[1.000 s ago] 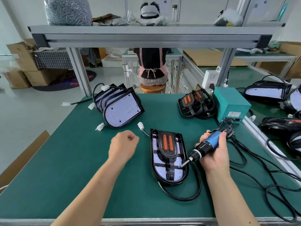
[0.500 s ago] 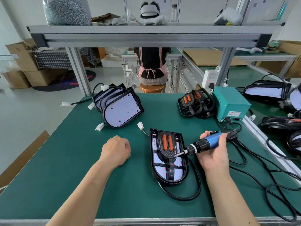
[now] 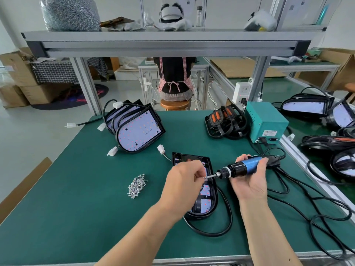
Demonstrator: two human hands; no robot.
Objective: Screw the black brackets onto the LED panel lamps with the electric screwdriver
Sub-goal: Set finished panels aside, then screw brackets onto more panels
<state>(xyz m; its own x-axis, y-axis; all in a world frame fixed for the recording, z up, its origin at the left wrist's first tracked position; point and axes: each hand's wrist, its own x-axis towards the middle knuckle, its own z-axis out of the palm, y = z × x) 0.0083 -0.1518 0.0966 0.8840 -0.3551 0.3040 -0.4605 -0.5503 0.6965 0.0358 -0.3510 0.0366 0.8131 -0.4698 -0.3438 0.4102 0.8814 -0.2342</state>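
Broadly, the green table point(image 3: 76, 217) is bounded by an aluminium rail point(image 3: 299, 156) on the right. The widest bare stretch of mat is found on the left and along the near edge. Overhead a grey shelf point(image 3: 169, 41) is carried across, and on it a clear bag point(image 3: 69, 13) packed with small grey metal parts is stood. A teal power box point(image 3: 266, 121) is set at the back right, with a stack of bracketed lamps point(image 3: 224, 123) leaned just beside it. A stack of bare panels point(image 3: 138, 131) is leaned at the back left.

The LED panel lamp point(image 3: 206, 204) being worked on is laid flat in the middle, with its black cable point(image 3: 228, 217) looped round its near end. Its black bracket point(image 3: 198, 206) is largely covered by the left hand point(image 3: 184, 181). The electric screwdriver point(image 3: 247, 167) is gripped round its blue barrel by the right hand point(image 3: 249, 181) and held roughly level above the lamp's right edge, bit toward the left. A small screw point(image 3: 206, 177) is pinched at the bit tip by the left thumb and forefinger. A loose pile of screws point(image 3: 137, 186) is seen on the mat left of the lamp, apart from it.

Compared with half a second ago, the left hand has been brought from the mat, where it was rested as a fist, across over the lamp. The pile it hid is thereby uncovered, and the bit has been raised from over the bracket.
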